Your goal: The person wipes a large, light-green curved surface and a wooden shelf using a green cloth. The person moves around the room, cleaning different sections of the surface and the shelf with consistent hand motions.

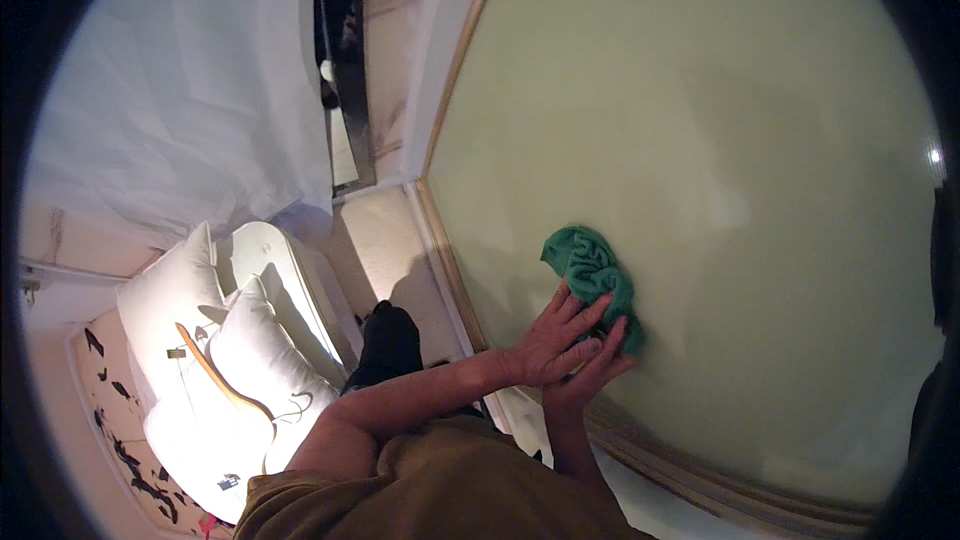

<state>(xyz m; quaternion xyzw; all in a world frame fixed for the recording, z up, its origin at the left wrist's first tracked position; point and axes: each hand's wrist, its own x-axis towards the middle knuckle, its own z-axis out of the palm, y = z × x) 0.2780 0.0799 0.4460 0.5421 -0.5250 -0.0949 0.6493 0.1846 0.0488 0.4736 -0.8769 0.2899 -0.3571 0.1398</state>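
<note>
A crumpled green cloth [589, 262] lies against a large, pale green, glossy panel with a wooden edge [450, 270]. My left hand [551, 337] reaches across from the left, its fingers spread over the lower part of the cloth and holding it. Close below it, partly overlapped by it, my right hand [589, 382] has its fingers at the cloth's lower end. Folds of the cloth show between the fingers, and its upper part bunches beyond them.
White pillows [255, 345] with a wooden clothes hanger [225, 382] on them are at the lower left, beside a pale rounded piece of furniture [277, 270]. A sheer white curtain [195, 90] hangs at the upper left, near a dark-framed opening [349, 127].
</note>
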